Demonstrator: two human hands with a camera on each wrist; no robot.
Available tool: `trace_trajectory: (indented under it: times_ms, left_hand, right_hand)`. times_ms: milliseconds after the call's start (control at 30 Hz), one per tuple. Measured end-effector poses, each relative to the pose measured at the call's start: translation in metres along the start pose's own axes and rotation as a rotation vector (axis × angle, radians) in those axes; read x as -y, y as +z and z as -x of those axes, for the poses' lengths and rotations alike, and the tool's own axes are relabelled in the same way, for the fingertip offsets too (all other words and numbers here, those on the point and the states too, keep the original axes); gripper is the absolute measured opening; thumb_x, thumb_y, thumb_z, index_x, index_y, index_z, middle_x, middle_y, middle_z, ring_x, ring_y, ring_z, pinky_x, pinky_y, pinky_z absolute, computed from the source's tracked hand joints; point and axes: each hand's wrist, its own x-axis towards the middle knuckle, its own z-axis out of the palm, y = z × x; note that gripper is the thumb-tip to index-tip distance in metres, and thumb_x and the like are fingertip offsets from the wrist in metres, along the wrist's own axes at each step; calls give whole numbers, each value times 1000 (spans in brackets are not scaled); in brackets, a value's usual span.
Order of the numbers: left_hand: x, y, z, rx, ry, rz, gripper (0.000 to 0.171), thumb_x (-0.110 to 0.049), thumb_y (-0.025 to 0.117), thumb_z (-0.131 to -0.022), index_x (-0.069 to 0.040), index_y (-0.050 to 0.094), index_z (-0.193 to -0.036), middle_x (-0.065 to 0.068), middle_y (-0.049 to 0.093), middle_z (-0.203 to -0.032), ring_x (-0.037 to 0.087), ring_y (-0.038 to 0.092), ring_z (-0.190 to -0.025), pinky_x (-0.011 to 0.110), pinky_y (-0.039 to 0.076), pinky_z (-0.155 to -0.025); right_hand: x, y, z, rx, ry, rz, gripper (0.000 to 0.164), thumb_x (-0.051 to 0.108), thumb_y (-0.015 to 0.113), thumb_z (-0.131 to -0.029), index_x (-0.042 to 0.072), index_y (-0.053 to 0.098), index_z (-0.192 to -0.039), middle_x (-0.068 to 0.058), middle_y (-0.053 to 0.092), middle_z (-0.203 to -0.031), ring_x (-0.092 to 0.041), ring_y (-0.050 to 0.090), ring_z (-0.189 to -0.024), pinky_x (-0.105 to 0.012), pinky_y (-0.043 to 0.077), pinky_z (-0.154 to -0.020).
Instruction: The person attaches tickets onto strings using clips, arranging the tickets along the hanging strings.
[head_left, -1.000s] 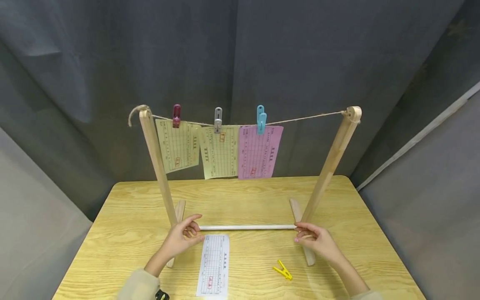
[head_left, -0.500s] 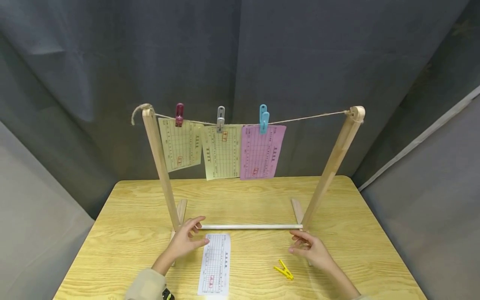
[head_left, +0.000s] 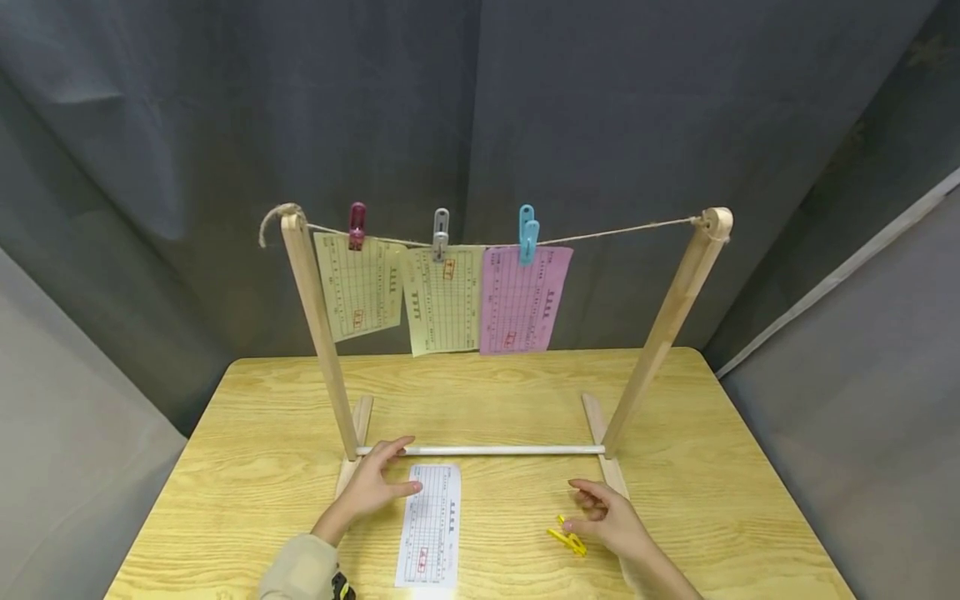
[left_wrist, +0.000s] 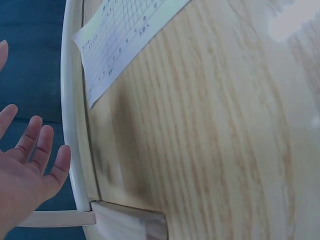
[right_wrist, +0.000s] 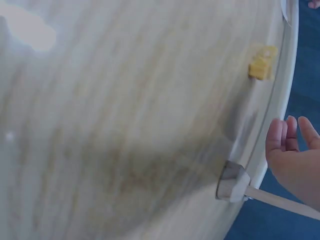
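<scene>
My left hand (head_left: 371, 485) hovers near the top left of a white printed slip (head_left: 429, 527), its fingers spread and holding nothing. In the left wrist view the same hand (left_wrist: 31, 162) shows relaxed, parted fingers near the slip (left_wrist: 122, 42). My right hand (head_left: 611, 521) is beside a yellow clothespin (head_left: 567, 539) that lies on the table; the thumb overlaps the clothespin in the head view. Seen from the right wrist, this hand (right_wrist: 295, 155) stays apart from the blurred clothespin (right_wrist: 261, 64), with loosely bent fingers and nothing held.
A wooden stand with left post (head_left: 318, 333), right post (head_left: 667, 333) and white crossbar (head_left: 502, 451) stands on the table (head_left: 247, 467). Its string (head_left: 622, 231) carries two yellow slips (head_left: 442, 312) and a pink slip (head_left: 522, 308), hung by maroon (head_left: 357, 227), grey (head_left: 440, 236) and blue clothespins (head_left: 528, 237).
My right hand has left the crossbar's right end and come down toward the yellow clothespin. My left hand has shifted slightly right and spread its fingers.
</scene>
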Motion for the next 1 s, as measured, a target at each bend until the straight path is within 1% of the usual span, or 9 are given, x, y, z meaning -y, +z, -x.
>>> trace_trajectory:
  times_ms: [133,267,500,600,700,800,833,867,1000]
  left_hand:
    - [4,2,0,11,-28,20,76,-29,79,-69,-5,44,-132,19,50,-117,38,47,-108,54,38,-91]
    - [8,3,0,14,-78,29,76,-28,79,-68,-7,45,-132,19,50,-118,37,46,-109,53,37,-91]
    - [14,6,-1,39,-129,57,75,-21,80,-68,-8,45,-133,17,51,-117,32,45,-103,50,38,-88]
    - [11,5,0,52,-141,101,74,-14,79,-69,-4,44,-133,19,50,-118,32,44,-101,50,37,-86]
    - [13,6,0,59,-153,116,72,-12,78,-70,-2,44,-132,19,49,-118,32,43,-100,49,36,-85]
    - [14,7,-2,57,-175,86,71,-11,79,-68,0,46,-130,19,48,-114,32,42,-95,44,36,-81]
    - [20,9,-3,52,-182,67,72,-13,80,-67,-2,47,-130,17,48,-111,29,41,-93,41,36,-79]
    - [20,9,-4,50,-187,57,72,-12,81,-66,-2,48,-129,17,47,-109,28,40,-92,39,36,-78]
    - [22,10,-7,40,-194,47,71,-11,81,-64,-2,51,-127,15,45,-101,26,38,-87,33,33,-74]
  right_hand:
    - [-4,5,2,-1,2,56,62,16,77,-70,-6,50,-122,-18,50,-108,-26,42,-93,-25,43,-74]
    - [-9,8,4,16,-10,69,62,16,77,-70,-8,50,-120,-17,51,-106,-26,42,-92,-24,41,-72]
    - [-19,13,4,0,51,99,66,19,81,-64,-4,53,-119,-10,49,-99,-21,39,-86,-22,38,-70]
    - [-20,14,6,-7,16,135,66,20,81,-63,-4,54,-117,-8,50,-98,-20,41,-86,-23,39,-71]
    - [-19,16,8,-19,-22,179,64,20,82,-62,-4,56,-115,-8,52,-99,-21,44,-89,-25,42,-73]
    - [-19,18,8,-33,-46,203,61,21,82,-62,-3,58,-112,-7,53,-98,-21,45,-89,-26,43,-74]
    - [-20,18,8,-37,-56,220,60,21,82,-61,-2,59,-111,-6,54,-97,-21,46,-89,-27,44,-74]
    - [-21,19,8,-40,-63,227,59,22,82,-61,-2,59,-110,-6,54,-97,-21,46,-89,-27,44,-74]
    - [-24,20,6,-51,-85,260,56,24,82,-61,-1,61,-107,-4,56,-96,-19,46,-86,-26,44,-73]
